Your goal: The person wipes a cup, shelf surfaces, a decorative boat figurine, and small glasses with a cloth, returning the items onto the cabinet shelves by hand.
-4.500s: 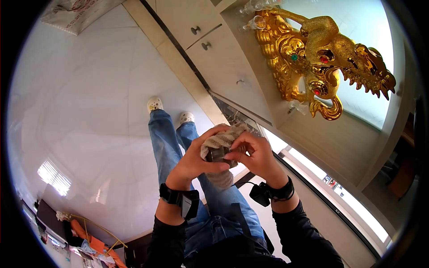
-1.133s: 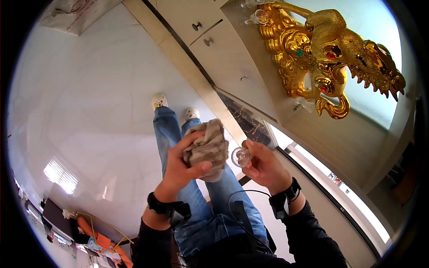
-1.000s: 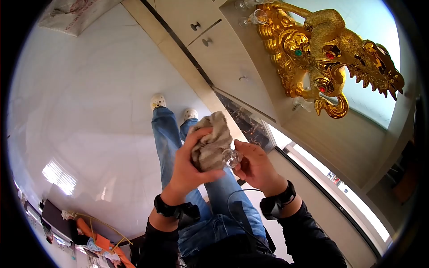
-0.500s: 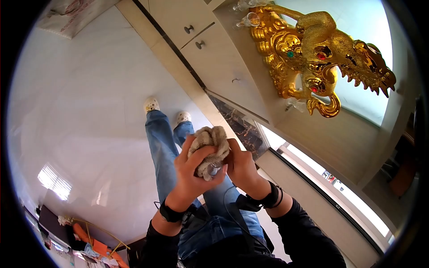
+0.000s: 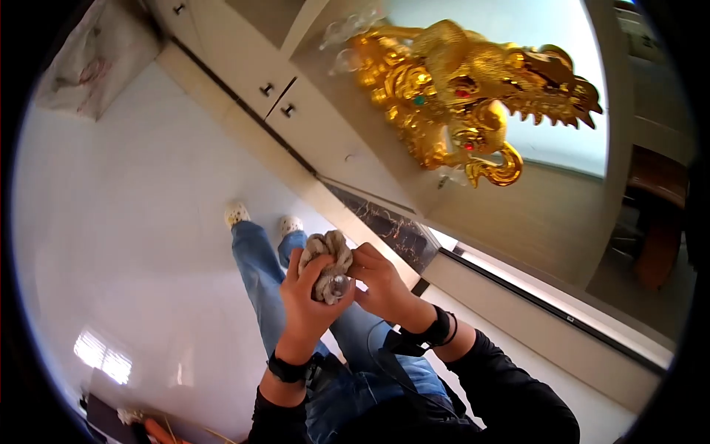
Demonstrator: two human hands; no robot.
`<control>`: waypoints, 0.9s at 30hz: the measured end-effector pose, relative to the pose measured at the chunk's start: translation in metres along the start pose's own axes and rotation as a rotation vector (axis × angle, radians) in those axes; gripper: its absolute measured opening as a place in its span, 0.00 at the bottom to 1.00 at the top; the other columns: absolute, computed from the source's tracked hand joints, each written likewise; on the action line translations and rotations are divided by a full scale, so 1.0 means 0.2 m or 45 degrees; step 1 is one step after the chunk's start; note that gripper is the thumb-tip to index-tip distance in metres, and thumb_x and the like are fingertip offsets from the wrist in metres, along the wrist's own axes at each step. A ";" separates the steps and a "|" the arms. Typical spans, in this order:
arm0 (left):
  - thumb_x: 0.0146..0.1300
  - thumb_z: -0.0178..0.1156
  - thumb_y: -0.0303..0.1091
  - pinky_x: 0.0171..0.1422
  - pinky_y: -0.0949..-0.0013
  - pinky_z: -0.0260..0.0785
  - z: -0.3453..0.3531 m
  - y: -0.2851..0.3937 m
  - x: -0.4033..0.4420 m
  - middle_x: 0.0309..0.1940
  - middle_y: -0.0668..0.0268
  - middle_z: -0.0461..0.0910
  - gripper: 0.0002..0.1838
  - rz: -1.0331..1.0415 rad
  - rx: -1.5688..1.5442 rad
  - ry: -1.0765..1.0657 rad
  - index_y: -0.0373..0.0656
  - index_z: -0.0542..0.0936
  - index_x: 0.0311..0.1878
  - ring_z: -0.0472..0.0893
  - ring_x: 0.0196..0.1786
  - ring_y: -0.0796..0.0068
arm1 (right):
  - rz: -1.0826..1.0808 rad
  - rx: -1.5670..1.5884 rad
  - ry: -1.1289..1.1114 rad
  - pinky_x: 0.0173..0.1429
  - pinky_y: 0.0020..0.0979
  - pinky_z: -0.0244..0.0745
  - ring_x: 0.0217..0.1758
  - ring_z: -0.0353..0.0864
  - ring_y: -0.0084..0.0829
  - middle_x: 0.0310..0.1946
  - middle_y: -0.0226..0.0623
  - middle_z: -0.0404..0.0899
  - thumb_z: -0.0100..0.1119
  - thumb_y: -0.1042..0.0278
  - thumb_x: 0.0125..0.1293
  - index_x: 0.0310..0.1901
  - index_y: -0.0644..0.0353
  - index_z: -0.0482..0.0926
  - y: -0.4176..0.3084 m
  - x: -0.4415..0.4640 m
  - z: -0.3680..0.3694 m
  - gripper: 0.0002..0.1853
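Note:
My left hand [image 5: 307, 296] is closed round a bunched beige-grey cloth [image 5: 325, 255]. A small clear glass [image 5: 337, 287] pokes out of the cloth's lower part, mostly wrapped by it. Against the right side of the cloth is my right hand [image 5: 379, 280], its fingers bent together at the glass; the part they grip is hidden behind the cloth and fingers.
A gold dragon-like figure [image 5: 473, 96] stands on a cabinet shelf [image 5: 518, 222], with several clear glasses [image 5: 347, 37] beside its base. Cabinet doors [image 5: 325, 133] face the pale floor [image 5: 163, 207]. A bag [image 5: 89, 66] lies at the upper left.
The glass, earlier apart from the cloth in my right hand, is now inside the cloth with both hands together on it. The view has shifted, bringing the figure further left.

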State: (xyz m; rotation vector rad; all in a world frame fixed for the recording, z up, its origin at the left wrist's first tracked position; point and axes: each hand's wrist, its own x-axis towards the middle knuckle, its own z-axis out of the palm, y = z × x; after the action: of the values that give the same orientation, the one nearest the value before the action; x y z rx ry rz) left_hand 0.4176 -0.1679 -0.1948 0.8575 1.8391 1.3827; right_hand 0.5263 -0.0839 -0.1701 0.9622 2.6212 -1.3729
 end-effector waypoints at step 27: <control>0.45 0.61 0.26 0.51 0.73 0.63 -0.34 -0.17 0.03 0.40 0.60 0.74 0.20 -0.397 -0.059 0.234 0.34 0.72 0.45 0.72 0.43 0.72 | 0.626 0.208 1.531 0.36 0.27 0.66 0.31 0.72 0.30 0.27 0.36 0.72 0.64 0.64 0.47 0.26 0.63 0.75 0.67 0.30 -0.03 0.11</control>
State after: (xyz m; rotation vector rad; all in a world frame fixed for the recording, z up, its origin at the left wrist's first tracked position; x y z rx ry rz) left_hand 0.3560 -0.2066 -0.2138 0.4074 1.9710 1.3317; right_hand 0.5514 0.0081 -0.2824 2.9113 2.4308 -1.0097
